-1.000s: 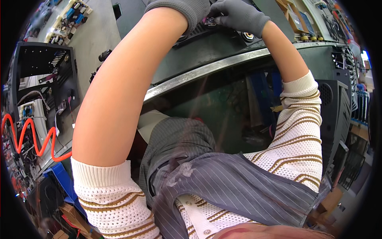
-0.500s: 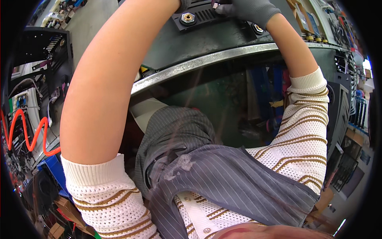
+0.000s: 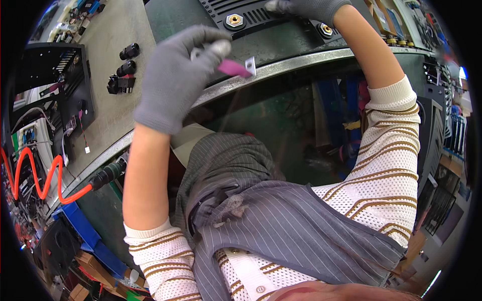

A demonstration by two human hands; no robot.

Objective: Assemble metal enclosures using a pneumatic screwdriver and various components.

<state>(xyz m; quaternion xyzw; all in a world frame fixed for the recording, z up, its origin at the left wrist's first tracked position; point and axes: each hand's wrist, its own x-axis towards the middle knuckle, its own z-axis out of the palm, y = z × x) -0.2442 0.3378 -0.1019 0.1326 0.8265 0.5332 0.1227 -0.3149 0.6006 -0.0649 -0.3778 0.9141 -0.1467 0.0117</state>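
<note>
My left hand (image 3: 178, 75), in a grey glove, hovers over the near edge of the green workbench (image 3: 301, 55). Its fingers pinch a small pink-sleeved wire terminal (image 3: 236, 67) with a flat metal lug at its end. My right hand (image 3: 306, 7), also gloved, rests at the top of the picture on a black vented metal panel (image 3: 241, 14) fitted with brass-coloured sockets (image 3: 233, 21). Whether the right hand grips anything is hidden by the frame edge.
On the grey bench top at left lie black cylindrical connectors (image 3: 126, 62) and a black metal chassis (image 3: 55, 80) with loose wires. An orange coiled air hose (image 3: 35, 175) hangs at the left edge. Blue bins (image 3: 85, 231) and cartons sit below the bench.
My left hand has drawn back from the black panel toward me and now holds the pink terminal clear of it. My right hand stays on the panel.
</note>
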